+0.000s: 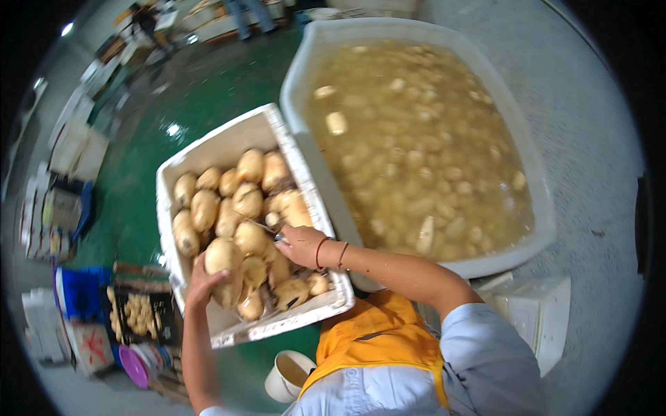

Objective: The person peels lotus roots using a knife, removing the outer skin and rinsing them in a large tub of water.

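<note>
A white foam box (333, 304) full of peeled lotus root segments (205, 208) stands before me, beside a large pale tub. My left hand (208, 278) is closed around a lotus root segment (223, 257) at the box's near left. My right hand (299, 244), with red cords at the wrist, reaches into the box's right side. A small tool with a thin shaft seems to stick out of its fingers, lying over the roots; its kind is unclear. The fingertips are partly hidden.
The pale plastic tub (543, 208) at the right holds cloudy water with many root pieces. A white bucket (291, 372) stands on the green floor below the box. Crates, foam boxes and a purple basin (133, 366) line the left. People stand in the background.
</note>
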A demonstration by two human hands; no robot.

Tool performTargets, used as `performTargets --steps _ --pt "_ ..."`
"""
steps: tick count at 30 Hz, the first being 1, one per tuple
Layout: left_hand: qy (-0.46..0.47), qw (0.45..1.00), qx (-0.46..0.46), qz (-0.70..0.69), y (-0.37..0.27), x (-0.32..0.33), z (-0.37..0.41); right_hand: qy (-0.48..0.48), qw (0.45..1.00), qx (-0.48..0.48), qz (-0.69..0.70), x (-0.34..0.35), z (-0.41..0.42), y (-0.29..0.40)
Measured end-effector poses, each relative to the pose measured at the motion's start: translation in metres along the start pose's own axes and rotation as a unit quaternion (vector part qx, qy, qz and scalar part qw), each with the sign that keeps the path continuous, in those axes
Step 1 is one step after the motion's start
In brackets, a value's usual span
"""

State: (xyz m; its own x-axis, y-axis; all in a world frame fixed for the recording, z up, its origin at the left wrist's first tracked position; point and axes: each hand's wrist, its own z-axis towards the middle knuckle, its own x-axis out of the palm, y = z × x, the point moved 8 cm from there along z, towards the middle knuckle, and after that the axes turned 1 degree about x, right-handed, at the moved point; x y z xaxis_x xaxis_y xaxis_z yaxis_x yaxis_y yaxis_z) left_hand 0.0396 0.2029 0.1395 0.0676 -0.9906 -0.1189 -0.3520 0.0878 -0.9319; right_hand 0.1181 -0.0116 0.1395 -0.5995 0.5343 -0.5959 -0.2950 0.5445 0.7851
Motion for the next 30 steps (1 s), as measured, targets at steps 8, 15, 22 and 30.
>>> performTargets --steps 8,15,22,30 --pt "0.145 0.943 -0.146 -0.261 -0.015 0.182 0.113 -0.224 0.863 0.147 0.428 -0.096 -0.102 -0.149" --pt "0.278 0.893 -0.296 -0.192 0.063 0.442 0.199 -0.374 0.746 0.195 0.516 -0.133 -0.244 -0.278" --pt "0.267 0.844 -0.397 -0.242 0.174 0.664 0.191 -0.529 0.578 0.287 0.551 -0.123 -0.358 -0.351" --pt "0.367 0.892 -0.220 -0.148 0.079 0.691 0.175 -0.548 0.574 0.289 0.536 -0.121 -0.369 -0.378"
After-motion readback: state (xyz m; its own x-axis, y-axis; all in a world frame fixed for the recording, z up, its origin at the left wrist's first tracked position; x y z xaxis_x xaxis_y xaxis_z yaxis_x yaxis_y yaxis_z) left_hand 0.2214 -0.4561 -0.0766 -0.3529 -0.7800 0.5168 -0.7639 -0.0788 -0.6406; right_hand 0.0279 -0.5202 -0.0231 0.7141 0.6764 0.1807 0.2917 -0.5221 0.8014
